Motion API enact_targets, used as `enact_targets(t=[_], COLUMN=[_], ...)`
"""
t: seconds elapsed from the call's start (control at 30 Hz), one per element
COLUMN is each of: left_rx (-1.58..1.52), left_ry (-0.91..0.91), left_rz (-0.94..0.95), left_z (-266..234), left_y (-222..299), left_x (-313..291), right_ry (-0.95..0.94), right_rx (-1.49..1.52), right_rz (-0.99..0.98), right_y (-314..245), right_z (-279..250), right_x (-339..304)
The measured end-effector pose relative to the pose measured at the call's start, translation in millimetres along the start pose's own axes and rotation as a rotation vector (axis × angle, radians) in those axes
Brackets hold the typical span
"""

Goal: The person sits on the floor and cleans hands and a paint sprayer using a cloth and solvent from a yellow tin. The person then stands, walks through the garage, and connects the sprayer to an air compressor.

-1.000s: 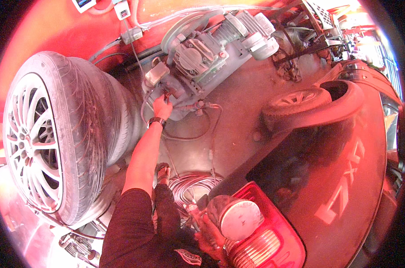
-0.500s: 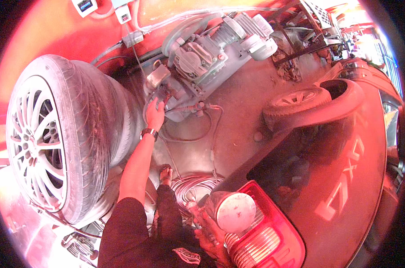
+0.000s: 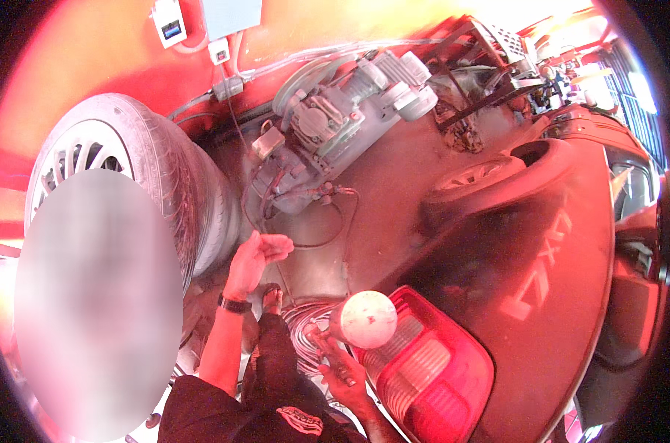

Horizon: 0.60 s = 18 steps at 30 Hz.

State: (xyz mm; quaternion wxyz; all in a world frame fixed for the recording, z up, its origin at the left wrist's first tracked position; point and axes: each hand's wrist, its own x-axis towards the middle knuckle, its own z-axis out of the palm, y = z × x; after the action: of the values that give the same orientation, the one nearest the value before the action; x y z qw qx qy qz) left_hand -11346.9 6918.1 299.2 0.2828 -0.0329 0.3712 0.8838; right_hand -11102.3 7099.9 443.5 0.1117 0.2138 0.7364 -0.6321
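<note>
My left hand [image 3: 257, 255] hangs in the air with its fingers loosely apart and holds nothing. It is a short way below the grey air compressor [image 3: 335, 125] and its black hose [image 3: 327, 240]. A dark watch [image 3: 234, 303] sits on that wrist. Low in the picture, my right hand [image 3: 342, 373] grips the handle of a tool with a round white gauge dial [image 3: 364, 319]. The dial sits just left of a car's red tail light [image 3: 423, 373]. My foot in a sandal [image 3: 272, 297] stands on the floor between the hands.
A large tyre on a spoked rim [image 3: 169, 177] leans at the left. A dark car body [image 3: 541, 280] fills the right side. A loose wheel [image 3: 482, 177] lies beyond it. Coiled hose [image 3: 309, 316] lies by my foot. Boxes are mounted on the wall [image 3: 171, 26] at the top.
My left hand has come away from the compressor, drawn back toward me and opened. The right hand still holds the gauge tool, which sits a little higher in view.
</note>
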Motion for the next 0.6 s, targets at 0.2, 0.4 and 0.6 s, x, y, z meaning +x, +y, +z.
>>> enact_targets(t=[0.2, 0.4, 0.6], left_rx=[0.071, 0.153, 0.253], left_ry=[-0.039, -0.121, -0.180], left_rz=[-0.107, -0.182, -0.241], left_z=[33.3, 76.1, 117.3], left_y=[2.3, 11.1, 8.3], left_x=[-57.9, -117.8, -182.3], right_ry=[-0.042, -0.009, 0.040], right_rx=[-0.062, -0.196, -0.063], right_rz=[-0.089, -0.280, -0.403], right_y=[-15.5, -12.5, -13.2], right_z=[-2.1, -14.4, -18.4], right_x=[-50.4, -113.8, -182.9])
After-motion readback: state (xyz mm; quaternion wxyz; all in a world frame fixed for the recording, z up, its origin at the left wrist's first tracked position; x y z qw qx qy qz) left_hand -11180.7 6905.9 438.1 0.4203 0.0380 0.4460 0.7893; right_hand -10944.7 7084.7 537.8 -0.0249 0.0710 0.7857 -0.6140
